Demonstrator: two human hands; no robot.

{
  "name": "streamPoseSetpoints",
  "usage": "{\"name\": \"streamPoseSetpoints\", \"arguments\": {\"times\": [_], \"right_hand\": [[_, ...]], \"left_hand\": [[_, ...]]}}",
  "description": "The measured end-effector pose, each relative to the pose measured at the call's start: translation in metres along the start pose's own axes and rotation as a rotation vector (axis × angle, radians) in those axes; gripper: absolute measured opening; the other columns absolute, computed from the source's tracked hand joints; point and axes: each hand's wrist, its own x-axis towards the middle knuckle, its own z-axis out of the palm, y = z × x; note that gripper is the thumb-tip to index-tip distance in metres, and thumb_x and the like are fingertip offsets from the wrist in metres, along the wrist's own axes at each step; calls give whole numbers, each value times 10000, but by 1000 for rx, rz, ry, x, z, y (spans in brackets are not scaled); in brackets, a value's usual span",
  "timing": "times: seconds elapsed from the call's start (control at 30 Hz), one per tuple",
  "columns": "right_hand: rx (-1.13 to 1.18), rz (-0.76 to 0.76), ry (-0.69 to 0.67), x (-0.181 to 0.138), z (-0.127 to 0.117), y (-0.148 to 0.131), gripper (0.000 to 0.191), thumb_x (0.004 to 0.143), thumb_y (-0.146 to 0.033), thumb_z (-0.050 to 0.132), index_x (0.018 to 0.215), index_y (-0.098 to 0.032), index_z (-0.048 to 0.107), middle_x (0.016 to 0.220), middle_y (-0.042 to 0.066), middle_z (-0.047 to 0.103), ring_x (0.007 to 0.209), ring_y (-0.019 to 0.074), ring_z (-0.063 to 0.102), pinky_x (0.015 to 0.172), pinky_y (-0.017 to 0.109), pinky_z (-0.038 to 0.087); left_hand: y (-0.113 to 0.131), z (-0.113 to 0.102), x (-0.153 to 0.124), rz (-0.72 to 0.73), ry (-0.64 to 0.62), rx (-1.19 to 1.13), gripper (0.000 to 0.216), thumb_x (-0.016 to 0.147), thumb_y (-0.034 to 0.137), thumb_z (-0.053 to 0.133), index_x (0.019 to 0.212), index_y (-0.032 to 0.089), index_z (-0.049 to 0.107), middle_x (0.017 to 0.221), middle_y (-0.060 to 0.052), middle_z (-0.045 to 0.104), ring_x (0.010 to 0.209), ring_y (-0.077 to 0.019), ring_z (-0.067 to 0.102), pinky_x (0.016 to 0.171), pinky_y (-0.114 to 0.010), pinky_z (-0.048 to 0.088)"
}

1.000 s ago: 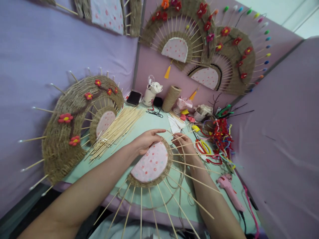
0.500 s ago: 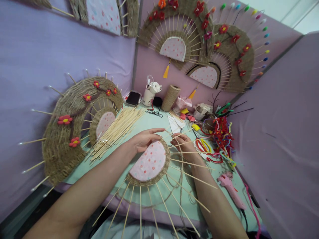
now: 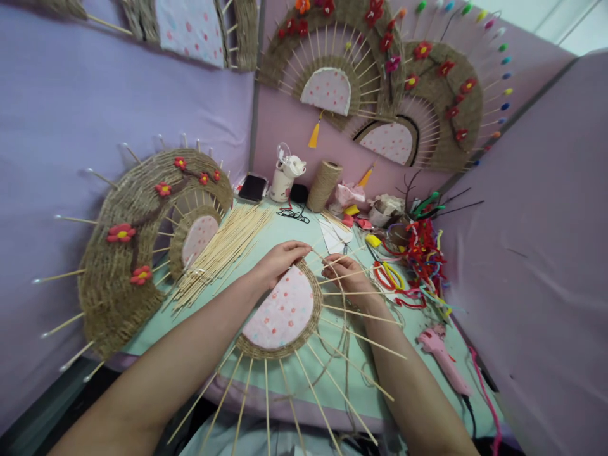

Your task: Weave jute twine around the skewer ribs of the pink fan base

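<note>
A half-round woven fan (image 3: pixel 280 310) lies tilted in front of me, its pink spotted fabric centre edged with woven jute twine. Bare bamboo sticks (image 3: pixel 313 383) spread out from its rim. My left hand (image 3: pixel 284 261) is closed at the fan's upper corner, thumb and fingertips pinching the edge where a stick begins. With fingers bent together, my right hand (image 3: pixel 346 272) grips the jute twine (image 3: pixel 344 316) just right of that corner, among the upper sticks. From there the twine hangs in loose loops across the sticks toward the table's front edge.
Bundled bamboo sticks (image 3: pixel 223 253) and a finished fan (image 3: pixel 114 253) are on the left. At the back stand a phone (image 3: pixel 253 188) and a twine spool (image 3: pixel 325 185). Scissors (image 3: pixel 388 275), tangled pipe cleaners (image 3: pixel 425 253) and a pink glue gun (image 3: pixel 444 361) lie right.
My left fingers have drawn in closer together at the fan's corner. The fan and right hand have shifted very slightly left; the twine is still held.
</note>
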Motion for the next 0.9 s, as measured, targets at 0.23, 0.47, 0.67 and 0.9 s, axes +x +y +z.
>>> {"name": "streamPoseSetpoints", "arguments": {"times": [0.23, 0.47, 0.67, 0.9], "right_hand": [[-16, -26, -35, 2, -3, 5, 146, 615, -289, 788, 721, -233, 705, 616, -38, 613, 564, 100, 528, 573, 246, 423], [-33, -17, -68, 5, -6, 12, 152, 650, -301, 770, 765, -221, 710, 644, -24, 624, 560, 104, 526, 544, 247, 403], [-36, -24, -78, 8, -7, 15, 145, 653, -285, 767, 774, -233, 706, 676, -27, 629, 597, 106, 546, 566, 244, 407], [-28, -19, -72, 8, -5, 16, 136, 657, -292, 770, 751, -228, 695, 621, -39, 584, 554, 92, 510, 556, 242, 387]], "left_hand": [[1, 0, 2, -10, 9, 59, 246, 605, 342, 765, 737, 166, 654, 488, 69, 468, 422, -57, 388, 417, -188, 272], [0, 0, 7, 8, 46, 133, 234, 608, 337, 757, 728, 172, 642, 481, 71, 461, 414, -61, 382, 421, -197, 270], [-3, -2, 12, 42, 71, 219, 200, 620, 330, 726, 717, 173, 650, 491, 67, 459, 432, -64, 370, 427, -201, 251], [-2, -1, 15, 20, 96, 255, 167, 595, 294, 715, 681, 168, 647, 467, 65, 441, 431, -65, 344, 425, -204, 224]]}}
